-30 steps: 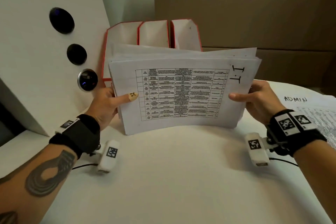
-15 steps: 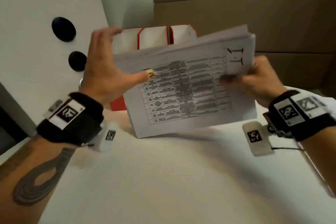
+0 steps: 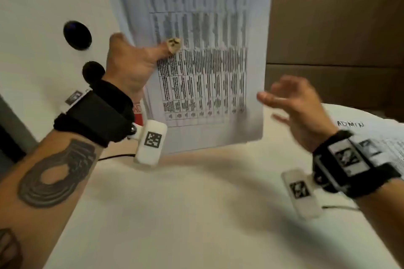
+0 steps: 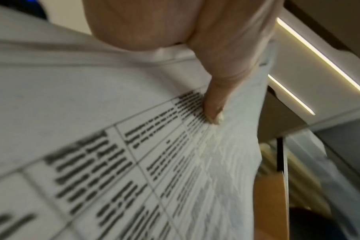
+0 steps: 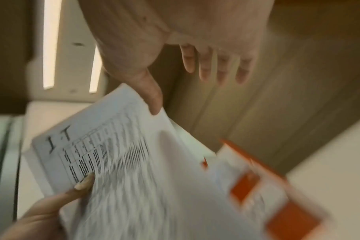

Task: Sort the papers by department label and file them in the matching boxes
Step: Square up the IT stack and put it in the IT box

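One left hand (image 3: 131, 65) pinches the paper stack (image 3: 203, 61) upright; right fingers (image 3: 277, 98) spread beside it.

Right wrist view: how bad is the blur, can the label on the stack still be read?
Right wrist view: heavy motion smear over the paper stack and orange file box, yet the "I.T" label reads. Head view: table print smeared, right hand ghosted, label cut off at the top. Left wrist view: near rows legible as bars only, text unreadable.
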Motion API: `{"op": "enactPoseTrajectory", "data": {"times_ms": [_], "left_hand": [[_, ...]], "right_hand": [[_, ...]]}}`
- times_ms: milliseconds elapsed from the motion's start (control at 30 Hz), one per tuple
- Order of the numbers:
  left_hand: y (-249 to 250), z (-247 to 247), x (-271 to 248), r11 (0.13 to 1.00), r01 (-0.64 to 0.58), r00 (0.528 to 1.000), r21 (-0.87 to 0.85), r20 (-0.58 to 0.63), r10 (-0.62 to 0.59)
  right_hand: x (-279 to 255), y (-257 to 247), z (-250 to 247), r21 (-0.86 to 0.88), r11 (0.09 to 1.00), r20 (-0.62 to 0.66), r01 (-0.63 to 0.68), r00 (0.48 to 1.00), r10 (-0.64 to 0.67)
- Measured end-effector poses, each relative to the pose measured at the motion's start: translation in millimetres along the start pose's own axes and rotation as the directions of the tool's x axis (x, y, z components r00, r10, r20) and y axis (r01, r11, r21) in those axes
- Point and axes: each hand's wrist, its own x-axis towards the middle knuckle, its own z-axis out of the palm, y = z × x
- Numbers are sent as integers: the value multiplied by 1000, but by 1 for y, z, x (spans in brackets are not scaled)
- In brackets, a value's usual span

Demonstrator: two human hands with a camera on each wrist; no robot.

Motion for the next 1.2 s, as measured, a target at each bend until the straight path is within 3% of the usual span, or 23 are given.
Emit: {"op": "enactPoseTrajectory", "data": {"times_ms": [67, 133, 200, 267, 300, 433, 500, 567, 633, 667, 800, 867, 933, 1033, 1100, 1167, 1200], "left_hand": [[-9, 4, -1, 969, 105, 991, -223, -56, -121], [-18, 9, -4, 914, 219, 972, -341, -3, -234], [-25, 17, -11, 866, 333, 943, -373, 115, -313], [-26, 24, -22, 805, 379, 925, -457, 210, -316], [-20, 26, -32, 777, 389, 921, -496, 243, -305], [-11, -13, -30, 763, 294, 955, -576, 217, -204], [-13, -47, -19, 803, 312, 923, -508, 363, -128], [-25, -75, -10, 902, 346, 849, -259, 496, -183], [-39, -88, -11, 940, 338, 762, -49, 601, -242], [-48, -89, -12, 945, 327, 745, 8, 613, -263], [-62, -79, -38, 920, 361, 745, -151, 641, -187], [-71, -73, -50, 928, 313, 715, -204, 694, -89], [-85, -73, -53, 903, 370, 683, -219, 723, -105], [-101, -82, -49, 838, 491, 546, -239, 834, -82], [-109, -89, -46, 843, 511, 487, -165, 864, -126], [-114, -88, -46, 883, 469, 505, -12, 824, -257], [-115, -84, -46, 908, 412, 543, 72, 781, -308]], "right_hand": [[-22, 29, 14, 262, 916, 208, -302, 945, 252], [-32, 40, 26, 470, 780, 363, -413, 896, 255], [-28, 35, 37, 614, 690, 396, -384, 906, 151], [-17, 26, 45, 728, 623, 279, -286, 954, 112], [-12, 22, 46, 735, 643, 196, -216, 975, 104], [5, 16, 24, 486, 874, -34, 14, 999, 3], [10, 16, 7, 351, 935, -48, 46, 998, -31], [15, 17, -3, 247, 967, -26, 63, 998, -58], [20, 19, -5, 170, 984, 3, 46, 999, -47], [21, 20, -3, 141, 989, 20, 34, 999, -38], [21, 18, 4, 81, 996, 55, -25, 998, 20], [22, 18, 6, 65, 996, 67, -69, 996, 64], [23, 21, 8, 47, 992, 68, -116, 991, 113], [26, 26, 6, 59, 980, 37, -189, 982, 187], [27, 25, 2, 79, 965, 21, -249, 969, 248], [28, 24, -2, 88, 954, 27, -287, 958, 286], [29, 23, -4, 90, 950, 36, -298, 955, 295]]}}
